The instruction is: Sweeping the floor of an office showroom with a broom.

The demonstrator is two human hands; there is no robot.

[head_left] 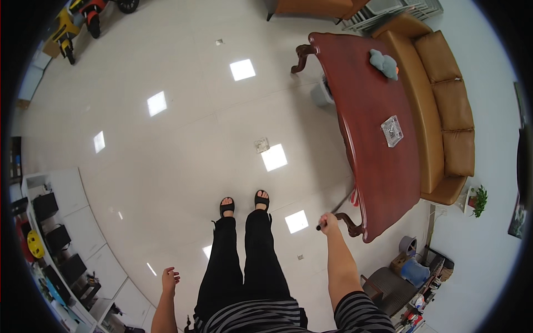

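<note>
My right hand [328,222] is closed round the dark handle end of a thin stick [340,206]. The stick slants away to the right, toward the edge of a dark red wooden table [383,177]. Beside its far end a red-and-white piece [354,196] shows, partly hidden by the tabletop; whether the two are joined I cannot tell. A carved table leg [350,225] stands close to that hand. My left hand [170,277] hangs at my side with loosely bent fingers apart and nothing visible in it.
A glass ashtray [392,131] and a grey plush toy [384,64] lie on the table. Behind it runs a tan sofa [425,111]. A grey bin [321,93] stands partly beneath the table. White cabinets [83,222] line the left; a dark chair [388,288] holds things at right.
</note>
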